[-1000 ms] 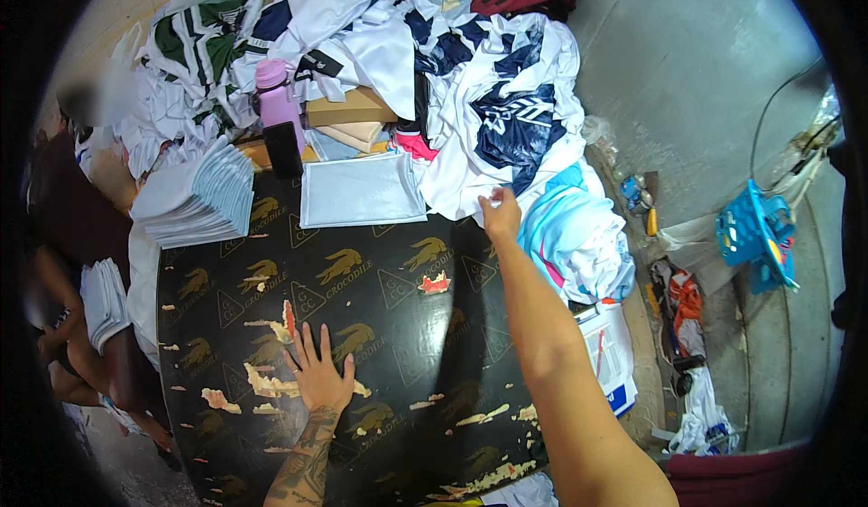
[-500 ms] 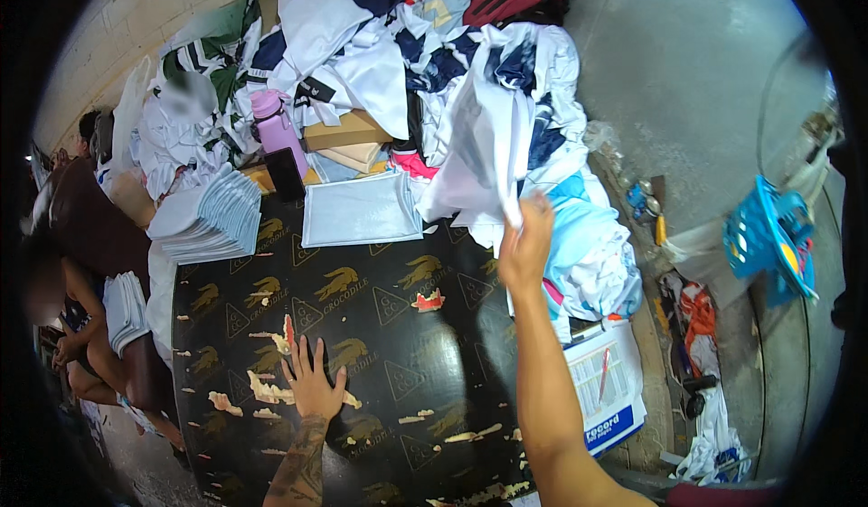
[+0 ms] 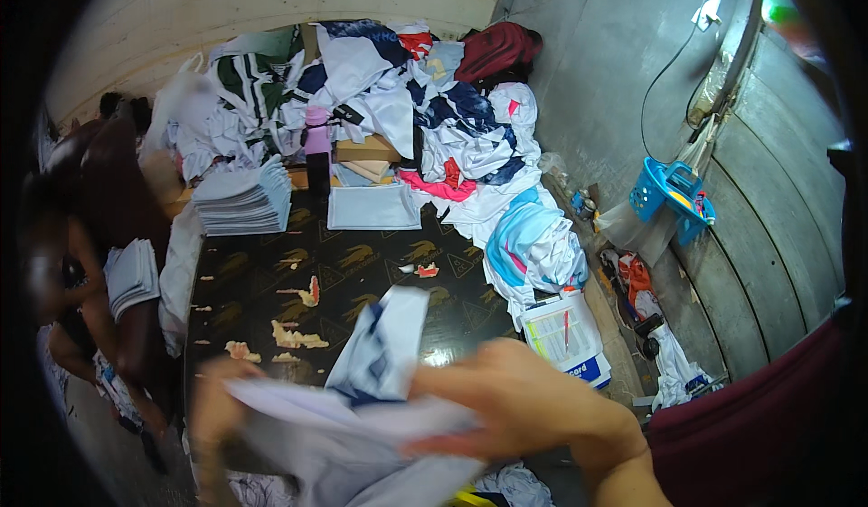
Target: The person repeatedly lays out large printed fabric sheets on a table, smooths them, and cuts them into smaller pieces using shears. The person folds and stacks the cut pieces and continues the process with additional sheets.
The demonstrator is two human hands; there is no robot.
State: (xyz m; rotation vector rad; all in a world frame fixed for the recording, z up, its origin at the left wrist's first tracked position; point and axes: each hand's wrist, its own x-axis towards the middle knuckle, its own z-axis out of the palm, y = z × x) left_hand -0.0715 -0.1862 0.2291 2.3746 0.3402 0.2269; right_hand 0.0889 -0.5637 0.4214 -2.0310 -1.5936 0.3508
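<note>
Near the front of the dark tabletop [image 3: 452, 301], I hold up a white cloth piece [image 3: 334, 448] with navy parts, blurred by motion. My left hand [image 3: 217, 403] is closed at the cloth's left corner, its fingers smeared. Higher up at the right, my right hand [image 3: 511, 394] grips the cloth from above. A white and navy flap [image 3: 384, 340] stands up between the hands, over the table. Beyond lie a neat stack of folded pale fabric [image 3: 240, 201] and one flat packed piece [image 3: 373, 209] in clear plastic.
A long heap of white, navy and green garments [image 3: 461, 114] lines the far side. A pink bottle [image 3: 317, 123] and a black phone [image 3: 317, 173] stand by the stack. Papers with a pen [image 3: 561, 331] lie at right; a blue basket [image 3: 669, 195] hangs beyond. Another person [image 3: 86, 299] sits at left.
My right hand has drawn the white cloth from the heap toward me. My left hand has left the tabletop and now holds the cloth too. The view has tilted up.
</note>
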